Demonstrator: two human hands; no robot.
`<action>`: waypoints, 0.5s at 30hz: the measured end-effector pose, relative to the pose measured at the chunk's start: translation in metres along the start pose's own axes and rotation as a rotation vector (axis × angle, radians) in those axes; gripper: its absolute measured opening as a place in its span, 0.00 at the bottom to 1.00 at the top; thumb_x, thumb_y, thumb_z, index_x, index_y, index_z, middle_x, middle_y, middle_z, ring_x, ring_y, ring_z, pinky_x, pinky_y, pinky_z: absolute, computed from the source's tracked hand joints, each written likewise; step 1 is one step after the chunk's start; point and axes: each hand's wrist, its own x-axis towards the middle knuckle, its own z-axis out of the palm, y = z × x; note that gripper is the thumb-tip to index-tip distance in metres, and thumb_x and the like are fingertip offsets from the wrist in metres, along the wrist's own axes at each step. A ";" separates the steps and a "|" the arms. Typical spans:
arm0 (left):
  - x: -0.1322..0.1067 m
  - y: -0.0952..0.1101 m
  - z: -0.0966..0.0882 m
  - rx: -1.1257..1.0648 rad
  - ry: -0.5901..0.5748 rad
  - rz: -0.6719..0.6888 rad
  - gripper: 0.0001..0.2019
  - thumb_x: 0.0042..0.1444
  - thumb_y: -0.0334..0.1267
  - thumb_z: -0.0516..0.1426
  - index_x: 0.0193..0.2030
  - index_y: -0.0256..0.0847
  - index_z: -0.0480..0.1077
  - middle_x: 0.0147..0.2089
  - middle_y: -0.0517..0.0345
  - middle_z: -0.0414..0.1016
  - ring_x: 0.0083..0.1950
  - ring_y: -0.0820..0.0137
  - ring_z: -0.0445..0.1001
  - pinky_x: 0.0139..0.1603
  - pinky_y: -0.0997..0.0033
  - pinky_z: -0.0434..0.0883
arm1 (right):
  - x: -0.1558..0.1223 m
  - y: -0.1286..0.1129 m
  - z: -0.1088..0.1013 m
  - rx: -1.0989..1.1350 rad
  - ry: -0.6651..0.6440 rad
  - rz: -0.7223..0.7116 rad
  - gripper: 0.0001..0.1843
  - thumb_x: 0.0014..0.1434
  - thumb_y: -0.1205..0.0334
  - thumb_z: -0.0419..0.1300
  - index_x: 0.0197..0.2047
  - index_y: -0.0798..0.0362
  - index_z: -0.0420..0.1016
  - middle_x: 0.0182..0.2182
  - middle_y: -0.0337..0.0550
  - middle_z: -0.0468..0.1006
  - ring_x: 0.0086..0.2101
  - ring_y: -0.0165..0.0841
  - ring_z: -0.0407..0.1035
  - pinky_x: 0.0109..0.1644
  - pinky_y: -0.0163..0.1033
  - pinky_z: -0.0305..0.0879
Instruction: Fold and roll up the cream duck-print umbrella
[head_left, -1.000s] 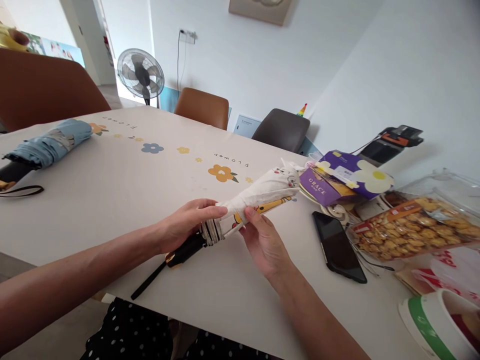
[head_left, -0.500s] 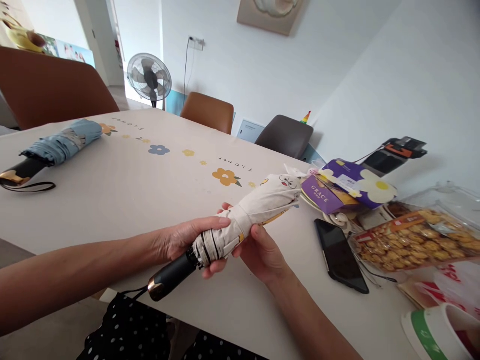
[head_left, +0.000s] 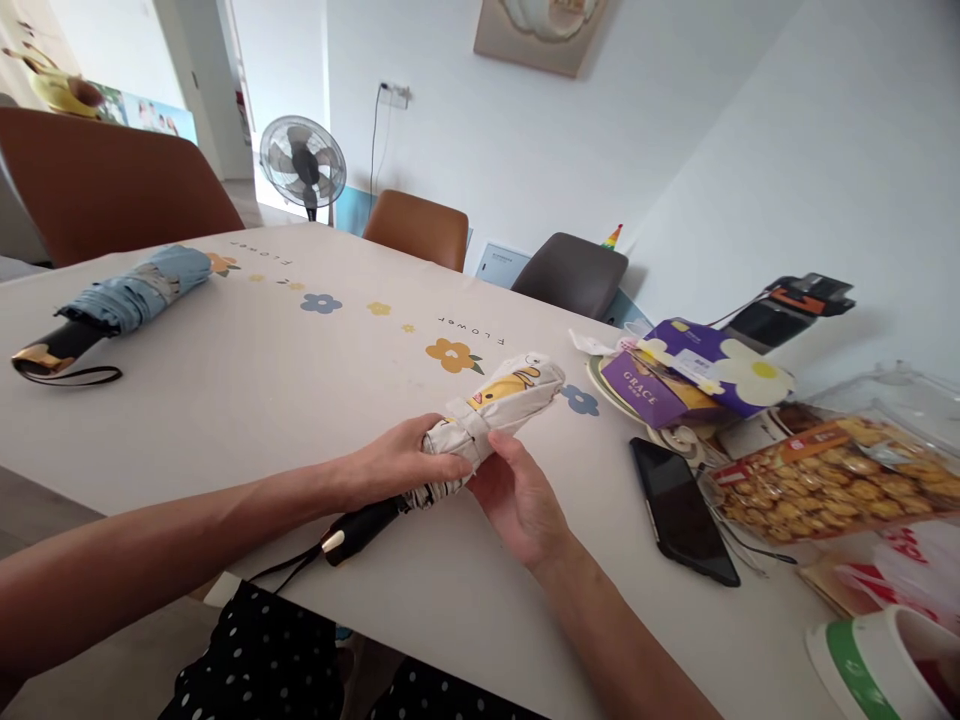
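Observation:
A folded white umbrella (head_left: 517,393) with a yellow cartoon print lies slantwise between my two hands, over the near part of the table. Its black handle (head_left: 364,530) with a gold end and a wrist loop points toward me at lower left. My left hand (head_left: 409,460) wraps over the folded cloth just above the handle. My right hand (head_left: 521,500) grips it from the right, thumb on the cloth by the strap (head_left: 471,420) that circles the canopy. Its other fingers are partly hidden beneath. At far left lies a folded blue umbrella (head_left: 142,290) with a black handle.
To the right are a phone (head_left: 684,510), a clear box of cookies (head_left: 840,480), a purple box (head_left: 660,375) and a white-green paper cup (head_left: 862,660). Chairs (head_left: 416,230) stand beyond the flower-printed table (head_left: 300,400), with a fan (head_left: 304,165) behind.
The white umbrella has rolled in my hands, so the yellow print and strap now face up. Its tip has drawn back leftward. My left hand has shifted over the top of the cloth.

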 end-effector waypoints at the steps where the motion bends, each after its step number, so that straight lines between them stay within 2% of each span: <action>1: -0.001 0.001 0.000 0.038 -0.004 -0.008 0.14 0.51 0.40 0.57 0.44 0.41 0.66 0.40 0.59 0.70 0.41 0.70 0.67 0.38 0.72 0.64 | 0.000 0.001 0.000 0.005 0.012 0.002 0.16 0.57 0.55 0.54 0.47 0.49 0.72 0.47 0.42 0.74 0.46 0.38 0.68 0.44 0.40 0.66; 5: -0.002 0.003 -0.001 0.060 -0.080 -0.037 0.14 0.50 0.41 0.58 0.43 0.39 0.67 0.38 0.59 0.69 0.40 0.70 0.66 0.36 0.73 0.63 | 0.003 0.005 -0.002 0.079 0.101 0.025 0.20 0.53 0.55 0.60 0.50 0.51 0.70 0.43 0.42 0.76 0.44 0.36 0.69 0.44 0.38 0.65; 8: -0.001 0.001 0.002 -0.194 -0.100 -0.133 0.16 0.51 0.47 0.57 0.41 0.37 0.67 0.34 0.59 0.69 0.34 0.72 0.66 0.32 0.75 0.63 | 0.007 0.006 -0.006 0.156 0.135 0.052 0.21 0.52 0.54 0.61 0.48 0.53 0.71 0.39 0.42 0.78 0.40 0.35 0.71 0.43 0.38 0.65; 11: 0.000 -0.004 0.007 -0.460 -0.093 -0.240 0.21 0.52 0.54 0.55 0.41 0.36 0.68 0.31 0.58 0.69 0.31 0.73 0.67 0.31 0.75 0.65 | 0.007 0.005 -0.009 0.154 0.072 0.044 0.21 0.52 0.53 0.60 0.48 0.53 0.72 0.38 0.42 0.78 0.37 0.36 0.71 0.38 0.39 0.66; 13: -0.001 -0.007 0.010 -0.558 -0.107 -0.275 0.21 0.51 0.53 0.57 0.41 0.35 0.68 0.33 0.56 0.71 0.33 0.73 0.70 0.35 0.73 0.67 | 0.005 0.003 -0.011 0.111 -0.012 0.034 0.22 0.53 0.53 0.59 0.49 0.54 0.73 0.40 0.44 0.78 0.38 0.37 0.70 0.35 0.38 0.66; 15: -0.004 -0.010 0.013 -0.592 -0.153 -0.287 0.20 0.50 0.50 0.59 0.41 0.34 0.68 0.33 0.55 0.72 0.33 0.71 0.72 0.40 0.69 0.69 | 0.001 0.002 -0.014 0.067 -0.112 0.037 0.24 0.53 0.52 0.59 0.50 0.55 0.72 0.43 0.46 0.76 0.41 0.38 0.69 0.38 0.39 0.66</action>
